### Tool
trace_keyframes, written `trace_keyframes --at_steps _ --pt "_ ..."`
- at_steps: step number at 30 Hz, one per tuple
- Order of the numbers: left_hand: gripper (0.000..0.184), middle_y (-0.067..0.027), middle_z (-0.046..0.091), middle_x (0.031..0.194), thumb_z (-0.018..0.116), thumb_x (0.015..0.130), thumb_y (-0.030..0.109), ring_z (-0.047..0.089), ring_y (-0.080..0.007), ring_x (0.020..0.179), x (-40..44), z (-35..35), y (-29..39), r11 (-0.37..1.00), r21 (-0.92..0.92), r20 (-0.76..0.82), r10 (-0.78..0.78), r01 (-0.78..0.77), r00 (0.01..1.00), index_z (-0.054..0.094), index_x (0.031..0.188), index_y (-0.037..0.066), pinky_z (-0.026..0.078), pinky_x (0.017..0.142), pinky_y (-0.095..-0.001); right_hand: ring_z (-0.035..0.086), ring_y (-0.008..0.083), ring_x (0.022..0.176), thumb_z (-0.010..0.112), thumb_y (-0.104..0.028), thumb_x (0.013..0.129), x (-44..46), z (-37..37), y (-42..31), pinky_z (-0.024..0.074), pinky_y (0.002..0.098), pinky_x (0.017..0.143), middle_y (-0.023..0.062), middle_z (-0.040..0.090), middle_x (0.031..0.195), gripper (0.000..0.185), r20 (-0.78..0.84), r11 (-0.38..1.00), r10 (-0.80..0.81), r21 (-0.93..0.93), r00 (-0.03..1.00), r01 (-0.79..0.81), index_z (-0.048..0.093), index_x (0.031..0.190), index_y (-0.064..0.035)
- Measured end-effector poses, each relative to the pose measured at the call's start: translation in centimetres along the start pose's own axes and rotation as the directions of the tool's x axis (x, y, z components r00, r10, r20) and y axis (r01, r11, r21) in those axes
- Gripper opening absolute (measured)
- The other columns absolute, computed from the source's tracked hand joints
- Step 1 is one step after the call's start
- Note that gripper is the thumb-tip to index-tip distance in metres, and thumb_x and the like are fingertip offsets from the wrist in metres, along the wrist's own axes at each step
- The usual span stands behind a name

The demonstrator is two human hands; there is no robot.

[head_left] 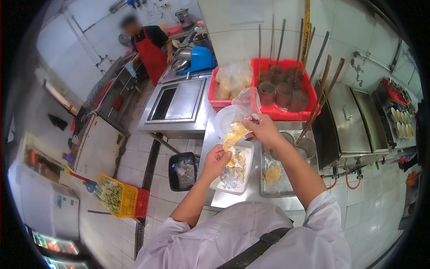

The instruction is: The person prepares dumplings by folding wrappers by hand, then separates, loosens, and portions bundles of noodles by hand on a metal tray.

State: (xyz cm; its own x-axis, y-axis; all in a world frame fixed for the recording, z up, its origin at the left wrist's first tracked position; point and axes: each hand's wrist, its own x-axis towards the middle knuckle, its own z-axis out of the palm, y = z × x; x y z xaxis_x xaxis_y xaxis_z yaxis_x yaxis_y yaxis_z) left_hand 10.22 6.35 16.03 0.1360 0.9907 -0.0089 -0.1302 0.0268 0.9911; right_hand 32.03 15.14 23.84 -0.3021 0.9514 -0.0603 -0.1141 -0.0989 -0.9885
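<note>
The left hand (217, 159) is pinching the lower end of a white-dusted yellow strip (235, 134), the right hand (260, 128) its upper end, above the white tray (251, 167). It is looking light, limp and tearable; gentle end grips are probably suiting it best.

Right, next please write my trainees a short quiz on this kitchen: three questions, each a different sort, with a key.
1. Multiple choice. The left hand and right hand hold a yellow floury piece over which thing?
A) black bin
B) white tray
C) yellow crate
2. True or false? The co-worker wears a blue apron.
3. Fill the gap. The long-handled strainers stand in a ____ tub.

Key:
1. B
2. False; the apron is red.
3. red
</note>
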Motion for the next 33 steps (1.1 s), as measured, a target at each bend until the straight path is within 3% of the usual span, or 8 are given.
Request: trace_keyframes --at_steps 6,11,16,25,27,30,32,33 --pt "0.025 -0.0075 0.068 0.106 0.063 0.094 -0.001 0.064 -0.0088 0.094 -0.4 -0.5 0.3 0.994 -0.059 -0.007 0.092 -0.092 0.996 0.051 0.117 0.001 0.052 0.082 -0.025 0.067 0.0127 0.086 0.072 -0.013 0.09 0.0 0.1 0.9 0.0575 0.0262 0.069 0.0059 0.07 0.092 0.02 0.124 0.975 -0.024 -0.216 0.992 0.05 0.067 0.103 0.001" --pt "0.026 -0.0058 0.067 0.105 0.067 0.09 -0.005 0.064 -0.0084 0.094 -0.7 -0.6 0.2 0.995 -0.052 -0.01 0.081 -0.082 0.997 0.053 0.111 0.003 0.052 0.082 -0.0239 0.066 0.013 0.089 0.068 -0.008 0.092 -0.5 0.9 1.0 0.0566 0.0279 0.073 0.007 0.068 0.1 0.016 0.047 0.996 -0.061 0.073 0.997 0.057 0.065 0.104 0.0011" --pt "0.026 -0.005 0.067 0.102 0.069 0.088 -0.006 0.063 -0.008 0.093 -0.8 -1.1 -0.7 0.999 0.015 0.007 0.042 -0.042 0.999 0.055 0.108 0.004 0.052 0.083 -0.0242 0.065 0.0125 0.092 0.067 -0.007 0.093 -0.7 1.1 0.6 0.0553 0.0277 0.076 0.0051 0.067 0.102 0.015 0.001 0.997 -0.076 0.024 0.997 0.075 0.064 0.106 -0.0006" --pt "0.014 0.0035 0.062 0.088 0.062 0.1 0.017 0.056 -0.0022 0.079 -1.1 -1.5 -0.7 0.997 0.073 -0.109 0.017 -0.009 0.994 0.06 0.101 0.004 0.047 0.072 -0.0217 0.061 0.0095 0.095 0.065 -0.008 0.095 -0.3 1.1 1.6 0.0492 0.0273 0.085 0.0037 0.068 0.102 0.016 0.013 0.975 -0.205 -0.083 0.979 0.205 0.065 0.109 -0.0027" --pt "0.019 0.0016 0.065 0.094 0.055 0.104 0.024 0.06 -0.0067 0.083 -0.8 -2.2 -1.6 0.997 -0.066 -0.002 -0.04 0.04 0.999 0.06 0.106 0.006 0.05 0.078 -0.0245 0.061 0.0096 0.096 0.063 -0.008 0.096 -0.9 1.1 0.9 0.0491 0.0273 0.086 0.0034 0.068 0.103 0.015 0.035 0.97 -0.201 -0.135 0.979 0.204 0.065 0.11 -0.0028" --pt "0.022 0.0017 0.064 0.093 0.052 0.105 0.027 0.06 -0.0068 0.082 -0.5 -1.8 -1.7 0.973 -0.185 -0.06 -0.153 0.14 0.986 0.061 0.106 0.007 0.05 0.078 -0.0252 0.06 0.0093 0.097 0.058 -0.009 0.099 -1.8 1.1 0.1 0.0485 0.0268 0.087 0.0012 0.065 0.103 0.015 0.076 0.991 -0.064 -0.113 0.995 0.072 0.063 0.111 -0.0036" --pt "0.023 0.0016 0.064 0.094 0.051 0.105 0.029 0.06 -0.0055 0.08 -0.6 -1.0 -0.7 0.957 -0.269 -0.081 -0.135 0.109 0.987 0.061 0.105 0.008 0.05 0.075 -0.0231 0.059 0.0087 0.097 0.055 -0.01 0.1 -1.3 0.3 1.7 0.0477 0.0254 0.087 -0.0005 0.062 0.104 0.015 0.174 0.992 -0.063 0.119 0.983 0.042 0.061 0.113 -0.005" --pt "0.023 0.0015 0.064 0.094 0.051 0.105 0.028 0.059 -0.0047 0.078 -0.5 -0.8 -0.7 0.952 -0.284 -0.074 -0.142 0.116 0.987 0.061 0.104 0.008 0.049 0.073 -0.0217 0.059 0.0087 0.097 0.055 -0.01 0.1 -1.2 0.0 2.2 0.0477 0.0254 0.087 -0.0005 0.062 0.104 0.015 0.208 0.996 -0.048 0.085 0.977 0.03 0.061 0.113 -0.005"
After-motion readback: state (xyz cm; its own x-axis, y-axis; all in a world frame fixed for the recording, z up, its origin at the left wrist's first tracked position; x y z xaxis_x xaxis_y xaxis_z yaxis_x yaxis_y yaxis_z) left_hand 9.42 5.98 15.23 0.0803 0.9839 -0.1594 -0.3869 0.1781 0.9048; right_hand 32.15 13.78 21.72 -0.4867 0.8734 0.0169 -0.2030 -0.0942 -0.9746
